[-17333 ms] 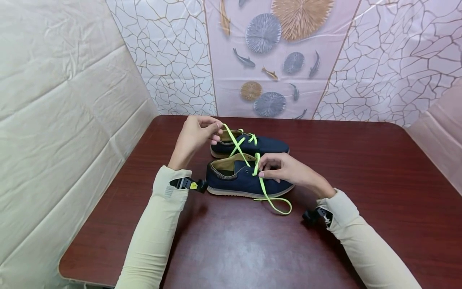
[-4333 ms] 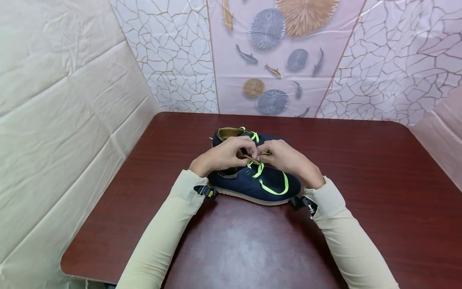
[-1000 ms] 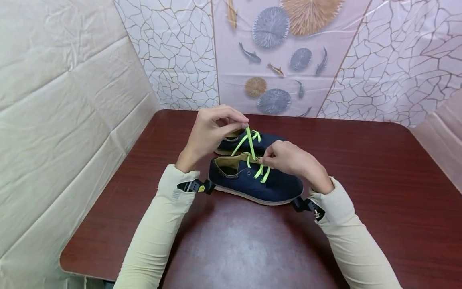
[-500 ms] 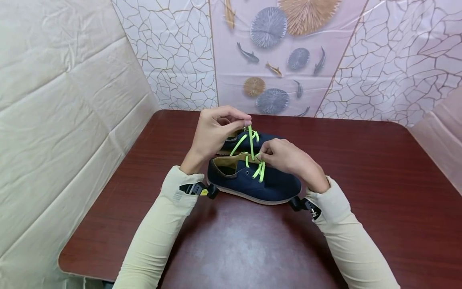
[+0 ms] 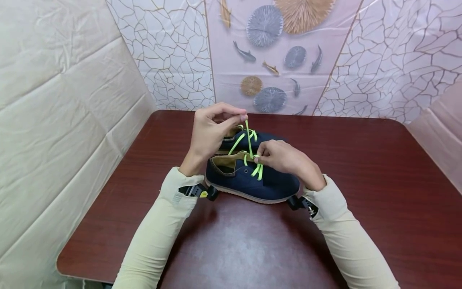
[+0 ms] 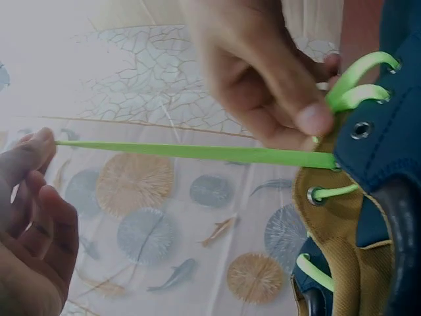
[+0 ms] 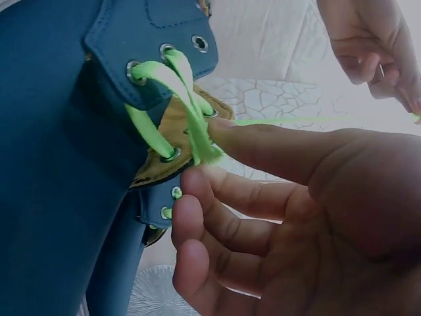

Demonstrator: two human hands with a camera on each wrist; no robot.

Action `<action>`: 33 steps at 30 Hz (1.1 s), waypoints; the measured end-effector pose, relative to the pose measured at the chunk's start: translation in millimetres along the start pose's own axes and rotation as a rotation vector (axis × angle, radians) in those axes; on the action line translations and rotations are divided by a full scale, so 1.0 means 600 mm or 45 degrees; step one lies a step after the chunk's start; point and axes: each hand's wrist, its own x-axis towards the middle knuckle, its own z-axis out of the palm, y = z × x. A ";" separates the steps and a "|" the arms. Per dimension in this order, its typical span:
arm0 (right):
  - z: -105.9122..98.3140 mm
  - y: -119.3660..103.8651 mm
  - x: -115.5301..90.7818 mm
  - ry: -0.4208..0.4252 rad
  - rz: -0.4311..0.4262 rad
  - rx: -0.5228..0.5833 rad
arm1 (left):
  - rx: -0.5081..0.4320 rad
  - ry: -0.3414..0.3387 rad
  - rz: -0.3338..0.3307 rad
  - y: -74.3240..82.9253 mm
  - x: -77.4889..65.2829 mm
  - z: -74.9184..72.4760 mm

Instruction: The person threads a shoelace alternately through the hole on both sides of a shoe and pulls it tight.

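A navy shoe (image 5: 272, 186) with neon-yellow lacing stands on the table, toe to the right. My left hand (image 5: 207, 134) pinches the end of the shoelace (image 5: 249, 138) between thumb and fingertips, above the shoe. From there the lace (image 6: 230, 154) runs taut to an eyelet in the far flap, as the left wrist view shows. My right hand (image 5: 285, 156) pinches the lace strands at that flap's edge. In the right wrist view the lace strands (image 7: 187, 92) cross from the near eyelets toward my right thumb. Its fingertips partly hide the flap.
Just behind stands a second navy shoe (image 5: 268, 138), also laced in yellow and partly covered by my hands. Both stand on a dark red wooden table (image 5: 361, 180). A patterned backdrop (image 5: 270, 80) rises behind the table and a pale cloth (image 5: 65, 140) hangs at left.
Earlier a loose lace length lay on the table, then a loop over the toe; now both are gone. My hands, together 4.3 seconds ago, are apart. Lately the left has risen slightly.
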 end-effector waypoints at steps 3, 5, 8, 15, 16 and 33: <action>0.002 0.004 0.002 -0.031 0.012 0.002 | -0.008 0.041 -0.015 0.005 0.002 -0.001; 0.003 0.008 0.003 -0.051 0.024 0.005 | -0.009 0.078 -0.005 0.008 0.003 0.001; 0.006 0.014 0.004 -0.067 0.023 0.003 | 0.001 0.121 0.018 0.013 0.004 0.005; 0.007 0.012 0.003 -0.025 0.036 -0.057 | 0.002 0.098 0.030 0.019 0.004 0.008; 0.006 0.011 0.002 -0.017 0.038 -0.063 | 0.007 0.070 0.010 0.019 0.004 0.007; -0.027 -0.053 -0.052 0.011 -0.366 0.774 | 0.092 -0.110 0.048 0.011 0.001 -0.006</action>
